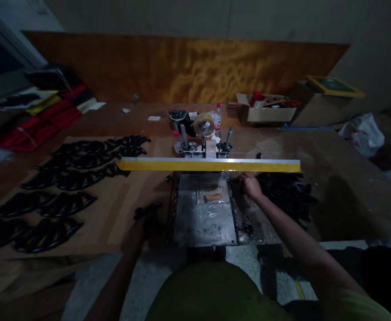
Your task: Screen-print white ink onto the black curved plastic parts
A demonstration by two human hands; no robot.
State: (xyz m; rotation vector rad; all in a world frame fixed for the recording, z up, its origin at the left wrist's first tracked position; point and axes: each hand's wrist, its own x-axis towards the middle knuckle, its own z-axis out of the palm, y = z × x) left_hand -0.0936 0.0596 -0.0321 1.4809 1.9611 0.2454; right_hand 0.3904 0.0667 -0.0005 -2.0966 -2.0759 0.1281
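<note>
Just beyond the near edge of the bench, at its middle, a metal plate lies under a raised frame whose yellow bar runs crosswise above it. The right hand reaches to the plate's far right corner, fingers curled down at the edge of a heap of black pieces lying just right of the plate; whether it pinches one is too dark to tell. The left hand sits just left of the plate, near the bench's front edge, closed around a black piece — the grip itself is blurred and dim. A small tan patch shows on the plate's middle.

Along the left half of the bench, rows of black curved shapes lie spread flat on a brown sheet, well apart from both hands. Behind the bar stand clamps, with a tape roll and a bottle just beyond them. Toward the far right corner sits an open carton — beside it a box topped by a green-and-yellow frame. Red and black cloth is stacked at the far left edge.
</note>
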